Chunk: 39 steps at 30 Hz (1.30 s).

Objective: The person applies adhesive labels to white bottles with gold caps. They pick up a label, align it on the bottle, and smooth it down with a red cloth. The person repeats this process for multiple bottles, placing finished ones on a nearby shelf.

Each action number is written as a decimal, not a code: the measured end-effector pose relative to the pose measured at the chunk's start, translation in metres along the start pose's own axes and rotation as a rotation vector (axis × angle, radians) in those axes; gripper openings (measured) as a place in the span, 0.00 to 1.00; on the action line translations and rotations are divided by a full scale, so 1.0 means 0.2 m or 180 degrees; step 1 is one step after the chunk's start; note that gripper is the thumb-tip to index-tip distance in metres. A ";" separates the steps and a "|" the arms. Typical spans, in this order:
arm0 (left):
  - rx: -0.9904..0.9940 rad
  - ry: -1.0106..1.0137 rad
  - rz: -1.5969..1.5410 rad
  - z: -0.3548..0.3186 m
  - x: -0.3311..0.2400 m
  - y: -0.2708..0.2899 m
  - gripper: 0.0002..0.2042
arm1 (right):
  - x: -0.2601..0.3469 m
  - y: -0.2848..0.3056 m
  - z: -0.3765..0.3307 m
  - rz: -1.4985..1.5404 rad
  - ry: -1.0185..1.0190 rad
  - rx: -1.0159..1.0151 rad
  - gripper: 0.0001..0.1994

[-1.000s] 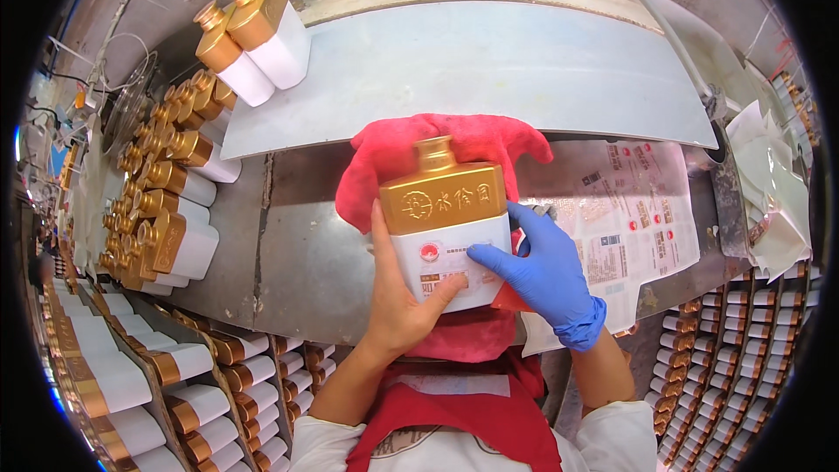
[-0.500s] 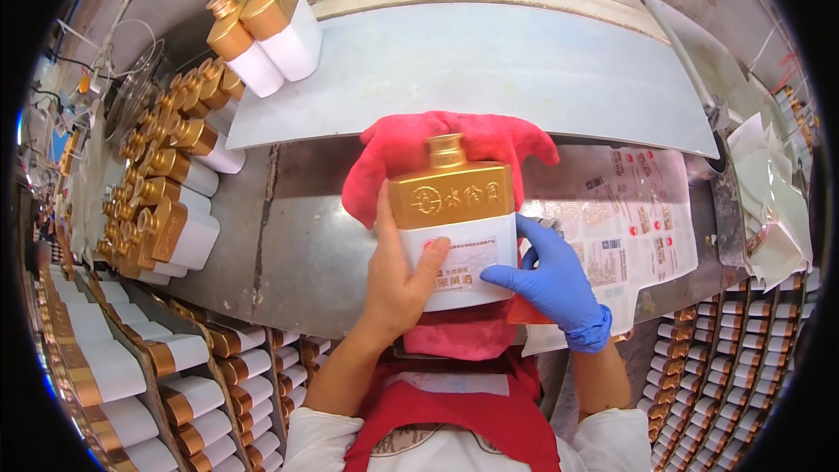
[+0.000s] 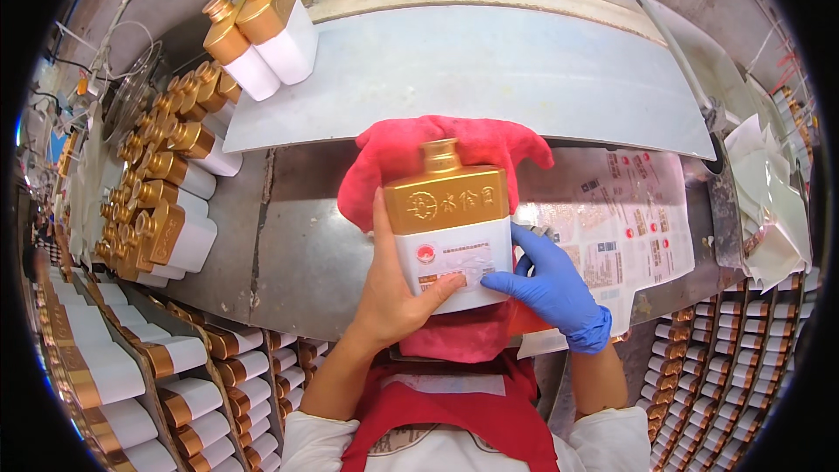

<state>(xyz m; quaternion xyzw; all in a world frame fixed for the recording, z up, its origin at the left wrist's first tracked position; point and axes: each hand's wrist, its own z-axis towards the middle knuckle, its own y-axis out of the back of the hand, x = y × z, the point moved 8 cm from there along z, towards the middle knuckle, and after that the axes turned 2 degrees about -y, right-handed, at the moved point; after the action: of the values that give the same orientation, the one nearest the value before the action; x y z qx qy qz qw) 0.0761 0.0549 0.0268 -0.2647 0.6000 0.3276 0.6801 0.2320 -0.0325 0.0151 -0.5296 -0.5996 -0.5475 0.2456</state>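
A flat bottle (image 3: 447,210), gold on its shoulders and neck and white below, is held upright between my two hands over a red cloth (image 3: 367,177). My bare left hand (image 3: 395,284) grips its left side, with the thumb lying across the lower front. On the lower right, my right hand (image 3: 552,284) in a blue glove pinches the edge, its thumb on a clear printed label (image 3: 459,264). That label sits on the bottle's white face. The right fingers behind the bottle are hidden.
A sheet of printed labels (image 3: 642,236) lies right of the cloth. Behind runs a raised grey board (image 3: 489,70) with two gold-and-white bottles (image 3: 278,39) at its left end. Many similar bottles (image 3: 179,201) crowd the left; racks of them (image 3: 699,358) flank me below.
My left thumb has slid down and to the right across the label, uncovering its red round mark. The bottle has shifted very slightly left and stays in both hands.
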 end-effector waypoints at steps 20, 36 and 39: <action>-0.0642 -0.0880 0.2465 0.13 -0.21 -0.05 0.51 | 0.00 -0.01 -0.01 -0.0019 -0.0001 -0.0134 0.37; -0.0155 -0.1479 0.3547 0.01 -0.30 -0.10 0.26 | 0.00 0.01 0.02 0.0257 -0.0045 -0.0300 0.33; 0.0247 -0.1365 0.4155 0.00 -0.24 -0.19 0.24 | 0.03 -0.01 0.01 0.0096 0.0066 -0.0326 0.31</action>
<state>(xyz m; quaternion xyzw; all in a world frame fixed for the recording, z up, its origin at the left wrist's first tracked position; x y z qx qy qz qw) 0.1020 0.0241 0.0739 0.2462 0.5001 0.6937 0.4563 0.2288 -0.0279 0.0194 -0.5447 -0.5601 -0.5792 0.2326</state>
